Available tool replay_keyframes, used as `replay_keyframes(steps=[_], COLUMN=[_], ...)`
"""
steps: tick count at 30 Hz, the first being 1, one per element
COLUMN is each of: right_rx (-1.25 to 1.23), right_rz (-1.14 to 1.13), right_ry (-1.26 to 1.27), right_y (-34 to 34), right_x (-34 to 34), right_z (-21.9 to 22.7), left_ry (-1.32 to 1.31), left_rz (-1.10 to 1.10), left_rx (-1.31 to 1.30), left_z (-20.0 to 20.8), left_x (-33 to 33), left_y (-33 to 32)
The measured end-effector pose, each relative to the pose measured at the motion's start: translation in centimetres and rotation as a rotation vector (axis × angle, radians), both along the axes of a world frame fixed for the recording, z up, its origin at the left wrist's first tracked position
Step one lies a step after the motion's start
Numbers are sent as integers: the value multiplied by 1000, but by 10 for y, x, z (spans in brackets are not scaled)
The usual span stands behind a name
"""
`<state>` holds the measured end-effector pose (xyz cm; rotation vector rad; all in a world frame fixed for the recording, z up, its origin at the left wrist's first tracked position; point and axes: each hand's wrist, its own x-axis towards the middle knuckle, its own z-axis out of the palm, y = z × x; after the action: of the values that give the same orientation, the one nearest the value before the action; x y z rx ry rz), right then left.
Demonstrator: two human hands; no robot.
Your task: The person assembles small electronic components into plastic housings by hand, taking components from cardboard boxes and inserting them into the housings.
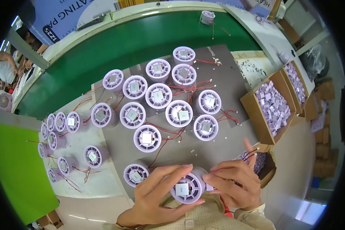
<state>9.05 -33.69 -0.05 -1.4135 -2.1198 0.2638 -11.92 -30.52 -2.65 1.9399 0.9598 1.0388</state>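
Observation:
My left hand (154, 196) is wrapped round a lilac cylindrical housing (198, 177). The housing has a vented round face, with a white square block (182, 189) on it, tilted up toward me. At the housing's right side, the fingers of my right hand (237, 183) are closed on a small lilac piece (209, 187), mostly hidden by the fingertips. Thin red and black wires (250, 155) with white connectors stick out past that hand. Just beyond my left hand stands another lilac housing (131, 171) of the same kind.
Several similar housings (158, 96) with trailing red wires stand on the grey mat (234, 84) and the white surface at left. Open cardboard boxes (262, 128) of small lilac pieces sit at right. Behind runs a green belt (115, 50), with one housing (207, 17) on it.

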Motion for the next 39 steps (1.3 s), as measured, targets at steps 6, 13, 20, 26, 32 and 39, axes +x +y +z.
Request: replay_keyframes(steps=[6, 13, 20, 26, 32, 39], right_rx=[0, 163, 188, 169, 104, 1050], right_rz=[67, 101, 84, 78, 131, 7], right_ry=[95, 99, 45, 75, 93, -75], right_y=[3, 9, 6, 7, 20, 37], right_x=[-3, -4, -9, -7, -4, 26], right_z=[2, -4, -3, 1, -4, -23], left_ry=[-72, -192, -257, -260, -175, -231], left_rz=[9, 51, 53, 62, 137, 125], left_rx=[-166, -160, -224, -12, 112, -137], left_z=[7, 1, -4, -5, 2, 42], left_x=[-2, 3, 5, 13, 9, -19], left_y=[-1, -1, -2, 4, 14, -2])
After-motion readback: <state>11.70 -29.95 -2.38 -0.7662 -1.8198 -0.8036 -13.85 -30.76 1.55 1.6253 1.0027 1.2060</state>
